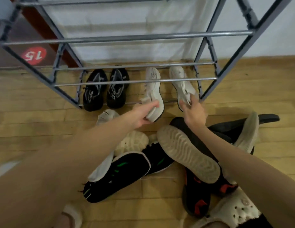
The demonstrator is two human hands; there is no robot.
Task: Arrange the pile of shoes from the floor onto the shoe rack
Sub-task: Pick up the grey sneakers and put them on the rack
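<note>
A grey metal shoe rack (135,37) stands against the wall. On its bottom tier sits a pair of black sneakers (105,89) at the left. To their right lie two white sneakers. My left hand (143,115) grips the heel of the left white sneaker (153,89), which is tipped on its side. My right hand (192,111) holds the heel of the right white sneaker (181,83). The pile of shoes (160,162) lies on the floor under my forearms: black shoes with green marks, black shoes with red marks, pale soles turned up.
A white perforated clog (232,209) lies at the bottom right. Another white shoe (105,116) sits just in front of the rack. The wooden floor (28,112) stretches to the left. A red "15" sticker (34,55) shows behind the rack's left side.
</note>
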